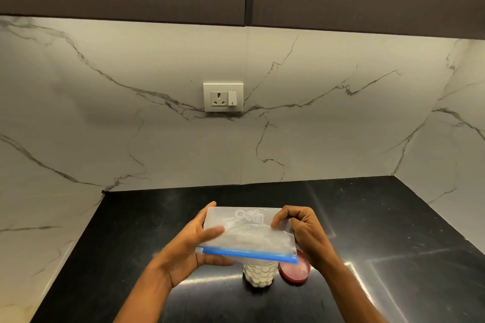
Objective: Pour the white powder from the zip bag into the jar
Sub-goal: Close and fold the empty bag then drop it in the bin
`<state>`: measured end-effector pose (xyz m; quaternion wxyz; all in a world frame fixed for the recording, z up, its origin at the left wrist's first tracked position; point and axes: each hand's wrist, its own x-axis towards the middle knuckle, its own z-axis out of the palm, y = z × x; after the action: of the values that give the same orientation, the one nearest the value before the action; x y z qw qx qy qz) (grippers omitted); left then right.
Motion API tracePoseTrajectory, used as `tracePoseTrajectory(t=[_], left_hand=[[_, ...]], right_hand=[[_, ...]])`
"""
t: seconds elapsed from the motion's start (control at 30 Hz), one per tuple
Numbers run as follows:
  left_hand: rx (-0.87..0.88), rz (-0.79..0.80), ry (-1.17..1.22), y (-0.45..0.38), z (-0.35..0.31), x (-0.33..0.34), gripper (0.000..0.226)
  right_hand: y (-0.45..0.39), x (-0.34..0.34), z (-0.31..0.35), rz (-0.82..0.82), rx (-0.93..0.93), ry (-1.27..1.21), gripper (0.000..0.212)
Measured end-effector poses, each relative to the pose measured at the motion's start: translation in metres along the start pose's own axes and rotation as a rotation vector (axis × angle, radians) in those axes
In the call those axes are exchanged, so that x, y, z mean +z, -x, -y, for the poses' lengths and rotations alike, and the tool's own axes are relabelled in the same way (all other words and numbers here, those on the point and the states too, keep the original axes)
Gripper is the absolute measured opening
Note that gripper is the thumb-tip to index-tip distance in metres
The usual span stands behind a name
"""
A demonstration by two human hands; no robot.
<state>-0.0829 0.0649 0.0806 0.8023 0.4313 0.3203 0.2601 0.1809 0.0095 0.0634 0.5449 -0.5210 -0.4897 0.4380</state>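
A clear zip bag (249, 233) with a blue zip strip along its lower edge is held upside down over the jar. Its inside is dusted white and it looks almost flat. My left hand (194, 246) grips the bag's left side, thumb on the front. My right hand (304, 231) pinches the bag's upper right corner. Directly beneath the blue strip stands the textured glass jar (259, 274), filled with white powder; its mouth is hidden by the bag. The jar rests on the black countertop (393, 257).
A red lid (295, 271) lies flat on the counter just right of the jar. Marble walls enclose the counter at the back and on both sides. A wall socket (223, 97) sits on the back wall, with dark cabinets above.
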Motion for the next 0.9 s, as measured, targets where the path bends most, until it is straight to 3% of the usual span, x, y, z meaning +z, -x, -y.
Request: tracePoseTrajectory(t=[0.13, 0.23, 0.33, 0.4, 0.5, 0.6, 0.7, 0.9], left_hand=[[0.065, -0.073, -0.187, -0.003, -0.007, -0.005, 0.108], [0.106, -0.042, -0.346, -0.006, -0.019, -0.008, 0.089], [0.093, 0.06, -0.456, -0.011, -0.028, -0.005, 0.076], [0.103, 0.078, -0.488, -0.016, -0.033, 0.0, 0.074], [0.17, -0.044, -0.461, -0.027, -0.031, 0.0, 0.075], [0.177, -0.239, -0.174, -0.033, -0.016, -0.001, 0.078], [0.094, -0.206, -0.129, -0.03, 0.004, 0.016, 0.052], [0.122, -0.359, -0.105, -0.041, 0.013, 0.032, 0.046]], right_hand=[[0.006, -0.023, 0.008, 0.145, 0.042, 0.037, 0.034], [0.001, -0.036, 0.029, 0.146, 0.045, 0.129, 0.043], [-0.008, -0.013, 0.046, 0.455, 0.179, 0.364, 0.056], [-0.01, 0.004, 0.044, 0.57, 0.233, 0.393, 0.048], [-0.01, 0.011, 0.033, 0.415, 0.207, 0.336, 0.033], [-0.01, 0.013, 0.022, 0.199, 0.184, 0.166, 0.027], [-0.012, 0.027, 0.015, 0.043, 0.144, 0.033, 0.025], [-0.014, 0.041, 0.008, -0.042, 0.083, 0.015, 0.028]])
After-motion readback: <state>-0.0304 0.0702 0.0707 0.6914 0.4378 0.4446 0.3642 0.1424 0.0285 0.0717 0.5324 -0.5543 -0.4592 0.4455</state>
